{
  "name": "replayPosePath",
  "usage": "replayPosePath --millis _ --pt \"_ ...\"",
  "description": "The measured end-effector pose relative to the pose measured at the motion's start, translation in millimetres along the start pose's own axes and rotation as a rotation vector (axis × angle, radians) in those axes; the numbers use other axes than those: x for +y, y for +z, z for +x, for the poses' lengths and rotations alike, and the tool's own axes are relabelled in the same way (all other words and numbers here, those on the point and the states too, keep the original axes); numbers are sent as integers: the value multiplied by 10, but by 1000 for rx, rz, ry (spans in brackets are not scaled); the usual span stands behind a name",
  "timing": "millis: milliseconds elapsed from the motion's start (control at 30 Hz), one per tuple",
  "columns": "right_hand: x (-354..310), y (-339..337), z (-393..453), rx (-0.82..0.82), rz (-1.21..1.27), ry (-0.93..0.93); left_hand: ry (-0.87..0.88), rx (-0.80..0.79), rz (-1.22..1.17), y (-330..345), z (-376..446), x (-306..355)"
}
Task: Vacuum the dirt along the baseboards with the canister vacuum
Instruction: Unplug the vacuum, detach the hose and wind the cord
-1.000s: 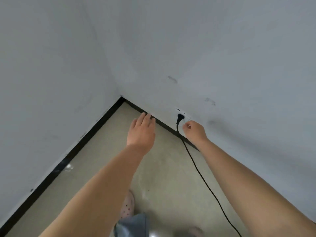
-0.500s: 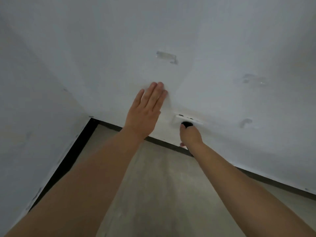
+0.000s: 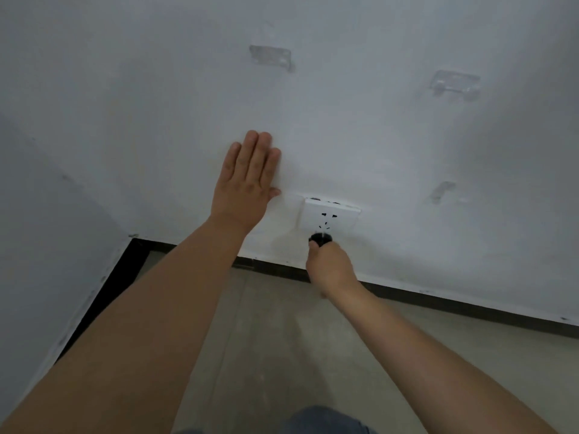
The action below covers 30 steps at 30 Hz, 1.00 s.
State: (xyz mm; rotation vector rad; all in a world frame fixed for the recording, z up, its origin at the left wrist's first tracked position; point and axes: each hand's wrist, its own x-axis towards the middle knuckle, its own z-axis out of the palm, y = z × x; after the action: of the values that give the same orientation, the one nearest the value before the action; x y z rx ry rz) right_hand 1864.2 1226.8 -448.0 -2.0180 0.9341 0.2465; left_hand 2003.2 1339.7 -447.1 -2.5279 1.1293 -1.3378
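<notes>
Head view: plugging in before vacuuming.
Right hand (image 3: 329, 266) grips the black round plug (image 3: 320, 239) just below the white wall socket (image 3: 329, 214); flat left hand (image 3: 247, 183) presses the wall. Next, line up the pins. Vacuum unseen.

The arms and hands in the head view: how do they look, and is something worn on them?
Both forearms are bare up to the picture's edge: no sleeve is visible. The left hand and the right hand wear no glove, and no ring, watch or bracelet shows. No marking shows on either arm. The left hand's fingernails look short and unpainted. The right hand's fingertips are mostly hidden, so nothing can be said of its nails.
</notes>
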Motion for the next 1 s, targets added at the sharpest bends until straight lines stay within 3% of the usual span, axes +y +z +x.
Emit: replayPosePath --millis 100,233,367,467,533,733,800,867,1000 --pt "282 21 -241 16 -19 14 6 -27 4 -51 36 -30" --pt "433 -158 -228 51 -117 -68 -30 -280 74 -254 89 14" --pt "495 -380 -382 -11 -92 -141 -100 -691 -6 -650 12 213" --pt "453 -783 -642 24 -9 -135 33 -970 -31 -1086 119 305" --pt "448 -1139 -837 54 41 -90 79 -1062 -88 -1390 286 367" --pt "694 -2502 -1645 255 -171 92 331 -1120 -212 -2358 1036 825" --pt "834 -2965 -2056 320 -109 186 416 -1135 -263 -2698 1282 1065" --pt "1015 -3417 -2476 403 -10 325 487 -1026 -368 -3021 1504 1325" --pt "1487 -4305 -3294 564 475 602 707 -919 -447 -3722 2022 1920"
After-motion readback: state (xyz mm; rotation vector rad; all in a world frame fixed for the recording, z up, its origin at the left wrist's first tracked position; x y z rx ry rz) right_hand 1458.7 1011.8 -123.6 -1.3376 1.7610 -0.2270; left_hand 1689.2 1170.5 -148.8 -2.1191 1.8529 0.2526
